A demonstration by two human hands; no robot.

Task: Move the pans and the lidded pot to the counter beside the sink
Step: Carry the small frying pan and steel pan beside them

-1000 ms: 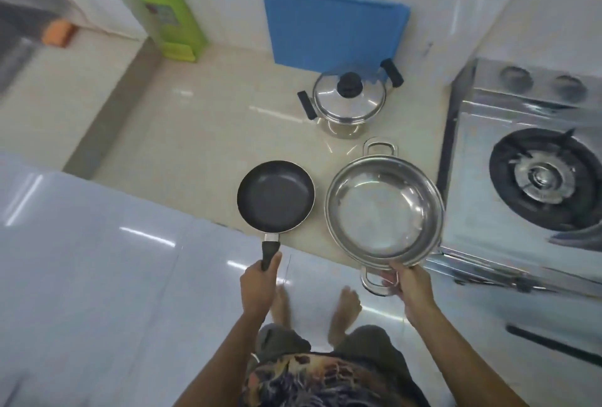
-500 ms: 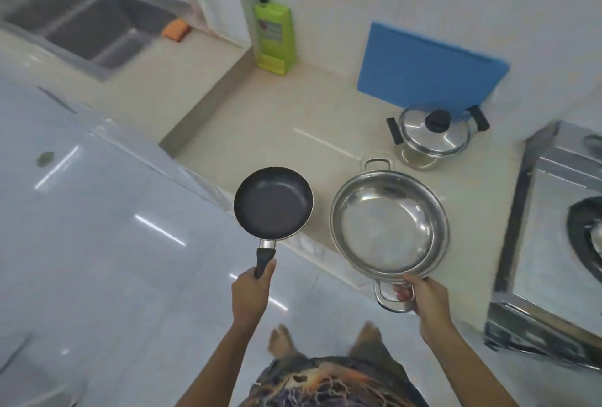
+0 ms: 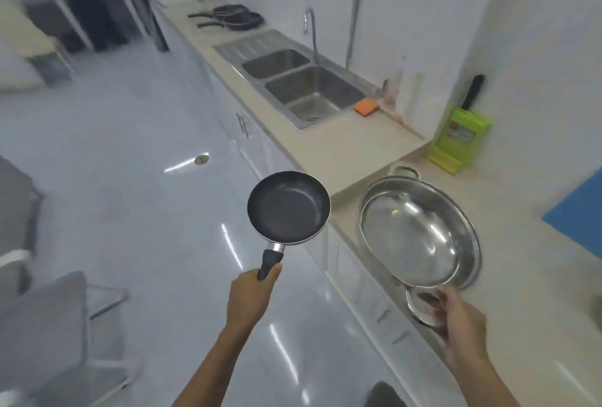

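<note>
My left hand (image 3: pixel 249 296) grips the black handle of a small black frying pan (image 3: pixel 289 207), held in the air over the floor just off the counter edge. My right hand (image 3: pixel 459 322) holds the near loop handle of a wide steel pan (image 3: pixel 418 227), lifted and tilted above the beige counter (image 3: pixel 325 149). A double steel sink (image 3: pixel 299 81) lies farther along the counter. Beyond it, two black pans (image 3: pixel 233 17) rest on the counter. The lidded pot is out of view.
An orange sponge (image 3: pixel 365 106) lies by the sink's near corner. A green knife block (image 3: pixel 459 139) stands against the wall, and a blue board (image 3: pixel 576 221) leans at the right edge. A tap (image 3: pixel 311 29) rises behind the sink. Grey chairs (image 3: pixel 49 325) stand at left on the glossy floor.
Both pans have come up off the counter and travelled left toward the sink. My view has swung left, so the stove and lidded pot have dropped out of sight.
</note>
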